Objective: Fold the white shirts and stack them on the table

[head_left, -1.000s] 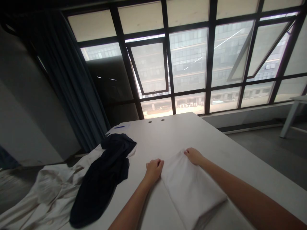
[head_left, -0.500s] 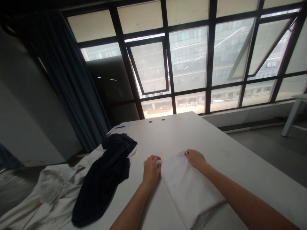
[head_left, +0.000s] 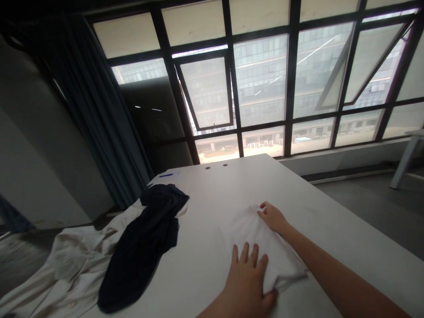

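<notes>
A folded white cloth [head_left: 247, 229] lies on the white table [head_left: 314, 212] in front of me. My left hand [head_left: 248, 280] lies flat on its near end, fingers stretched and slightly spread. My right hand [head_left: 273, 217] rests on the cloth's far right corner with fingers curled, seeming to pinch the fabric; what is between the fingertips is hard to see.
A dark navy garment [head_left: 145, 240] lies to the left on the table, partly over a crumpled white garment [head_left: 69, 260]. A blue pen [head_left: 164, 175] lies near the far left corner. Large windows [head_left: 261, 84] stand behind, with a dark curtain [head_left: 99, 115] at the left.
My left hand left the cloth's far left corner, drew back toward me and now lies flat on the near end. The right hand stayed at the far right corner.
</notes>
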A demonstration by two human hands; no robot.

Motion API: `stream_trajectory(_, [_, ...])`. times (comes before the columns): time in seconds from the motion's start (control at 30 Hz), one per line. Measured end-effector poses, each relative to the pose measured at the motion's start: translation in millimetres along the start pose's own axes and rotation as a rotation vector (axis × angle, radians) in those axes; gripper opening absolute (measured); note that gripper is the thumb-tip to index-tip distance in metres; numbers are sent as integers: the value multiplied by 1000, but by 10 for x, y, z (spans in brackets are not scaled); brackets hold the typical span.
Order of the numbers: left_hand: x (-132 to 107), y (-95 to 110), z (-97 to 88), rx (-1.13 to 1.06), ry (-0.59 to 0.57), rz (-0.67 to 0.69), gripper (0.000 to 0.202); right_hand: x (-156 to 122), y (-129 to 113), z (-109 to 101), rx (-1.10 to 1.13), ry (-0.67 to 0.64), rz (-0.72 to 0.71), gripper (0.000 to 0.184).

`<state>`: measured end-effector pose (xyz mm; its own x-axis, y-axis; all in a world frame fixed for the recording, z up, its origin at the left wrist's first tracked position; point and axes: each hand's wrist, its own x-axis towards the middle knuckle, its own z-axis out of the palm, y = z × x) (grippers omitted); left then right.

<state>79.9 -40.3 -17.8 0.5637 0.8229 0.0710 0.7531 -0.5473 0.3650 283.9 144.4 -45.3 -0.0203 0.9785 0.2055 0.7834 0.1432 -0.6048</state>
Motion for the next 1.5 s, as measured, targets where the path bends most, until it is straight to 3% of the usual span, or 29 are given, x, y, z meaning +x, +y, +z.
stream_trajectory(0.13, [151,-470,-293,87,94,-1,69,-53,25,-125,75,116,-37,25])
stream_trajectory(0.2, [218,-727,-385,137,185,-83,66,-135,-47,-157,116,174,-125,26])
stream_trajectory(0.3, [272,-1019,-406,155,328,-213,59,-324,-264,-132,166,177,-413,22])
stream_trajectory(0.4, [283,-1141,-360,144,419,-217,50,-518,-514,-52,89,43,-696,30])
stream_trajectory(0.47, [284,-1152,-337,151,431,-181,42,-594,-627,-12,-2,-22,-774,32])
stream_trajectory(0.53, [287,-1141,-330,169,413,-170,41,-614,-675,-5,-86,-27,-781,22])
stream_trajectory(0.77, [312,-1078,-328,231,296,-192,60,-559,-598,-41,-258,-25,-780,10])
stream_trajectory(0.93, [270,-1092,-347,219,258,-164,71,-497,-496,-2,-315,10,-831,16])
stream_trajectory(1.13, [140,-1240,-405,197,241,-81,86,-337,-340,-126,-362,30,-867,21])
stream_trajectory(1.2, [79,-1243,-446,166,295,-72,80,-337,-311,-141,-368,-4,-859,20])
stream_trajectory(1.3, [-2,-1154,-510,144,380,-60,52,-409,-270,-108,-295,-68,-760,18])
stream_trajectory(1.4, [-28,-1015,-543,204,359,61,26,-497,-234,-62,-141,-68,-616,22])
stream_trajectory(1.5, [5,-945,-544,308,336,149,22,-540,-214,-51,-56,-74,-572,25])
